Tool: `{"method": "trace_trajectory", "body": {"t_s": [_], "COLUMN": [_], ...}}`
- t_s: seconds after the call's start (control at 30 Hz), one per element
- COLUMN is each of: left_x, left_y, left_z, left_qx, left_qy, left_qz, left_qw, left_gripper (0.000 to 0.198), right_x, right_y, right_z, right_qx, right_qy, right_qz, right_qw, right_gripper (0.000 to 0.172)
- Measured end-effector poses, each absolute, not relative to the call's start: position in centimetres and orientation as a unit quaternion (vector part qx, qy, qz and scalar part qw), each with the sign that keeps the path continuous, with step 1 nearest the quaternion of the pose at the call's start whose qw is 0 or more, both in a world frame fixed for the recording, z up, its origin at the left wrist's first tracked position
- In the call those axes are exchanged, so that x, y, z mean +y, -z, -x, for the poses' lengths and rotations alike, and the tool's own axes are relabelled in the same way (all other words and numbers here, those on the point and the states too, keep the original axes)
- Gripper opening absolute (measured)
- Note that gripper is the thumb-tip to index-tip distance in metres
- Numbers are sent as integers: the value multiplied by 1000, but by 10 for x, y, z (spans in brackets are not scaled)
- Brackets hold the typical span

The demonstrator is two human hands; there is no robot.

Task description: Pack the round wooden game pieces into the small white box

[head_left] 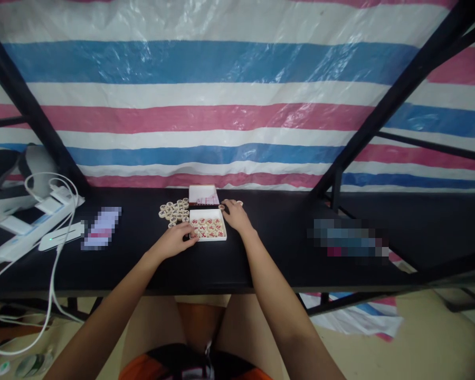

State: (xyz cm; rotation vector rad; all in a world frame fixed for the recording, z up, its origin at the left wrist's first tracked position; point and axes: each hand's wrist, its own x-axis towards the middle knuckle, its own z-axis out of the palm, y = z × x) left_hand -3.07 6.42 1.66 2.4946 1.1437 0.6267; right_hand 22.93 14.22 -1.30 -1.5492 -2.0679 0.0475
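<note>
A white box point(208, 213) holds rows of round Chinese chess pieces point(209, 228) with red characters, face up. My left hand point(176, 238) rests at its lower left corner, thumb and fingers curved around the edge. To the right of the box, my right hand point(236, 215) has thumb and forefinger closed around a single chess piece point(221, 207). Another piece point(239, 203) shows just past its knuckles; anything under the palm is hidden. A loose cluster of dark-lettered pieces point(173, 208) lies left of the box. Behind the box stands its lid point(204, 195), a paper inside it.
The black tabletop point(277, 237) carries a blurred phone-like object point(102, 228), a white device point(62, 236) and a power strip with white cables point(34, 227) at left. A blurred item point(346, 236) lies right. Black metal posts point(380, 121) frame a striped sheet point(221, 63).
</note>
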Motion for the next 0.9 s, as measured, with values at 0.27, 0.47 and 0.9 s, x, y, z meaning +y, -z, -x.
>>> {"method": "trace_trajectory", "body": {"t_s": [0.27, 0.47, 0.9], "left_x": [64, 65, 65], "left_y": [-15, -15, -14], "left_z": [32, 32, 33], "left_qx": [401, 404, 402], "left_qy": [-226, -225, -226], "left_qz": [-873, -871, -870], "left_qw": [163, 165, 171], "left_gripper": [20, 19, 19], "right_x": [143, 143, 131], "right_y": [14, 7, -6], "right_z": [-228, -228, -217], "right_qx": [-756, -712, -814], "right_qy": [-57, -124, -161], "right_qz": [576, 558, 444], "right_qw": [306, 409, 338], "right_gripper": [8, 5, 10]}}
